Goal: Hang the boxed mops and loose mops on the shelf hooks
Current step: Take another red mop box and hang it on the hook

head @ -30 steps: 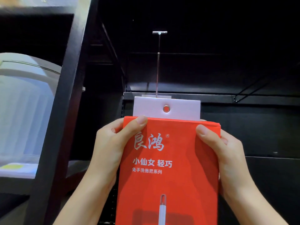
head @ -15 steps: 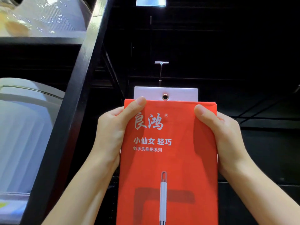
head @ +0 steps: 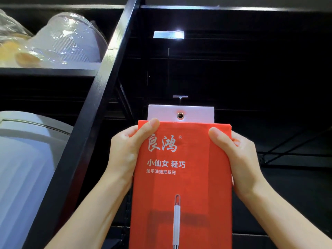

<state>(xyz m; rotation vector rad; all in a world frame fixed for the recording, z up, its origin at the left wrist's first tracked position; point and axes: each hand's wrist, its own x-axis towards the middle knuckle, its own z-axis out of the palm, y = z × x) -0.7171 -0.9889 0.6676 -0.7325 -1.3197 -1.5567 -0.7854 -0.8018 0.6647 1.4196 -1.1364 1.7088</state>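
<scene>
Hands (head: 181, 155) gripping boxed mop (head: 181, 186), black shelving (head: 100, 97)

Boxed mop (head: 181, 177) just below hook (head: 180, 97), tubs (head: 23, 159) left.

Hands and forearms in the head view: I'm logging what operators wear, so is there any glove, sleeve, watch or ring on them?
None is visible. The left hand and right hand are bare, with no gloves or rings showing, and the thumbnails are short and unpainted. Both forearms are uncovered down to the frame's bottom edge, with no sleeve, watch or band in view.
</scene>
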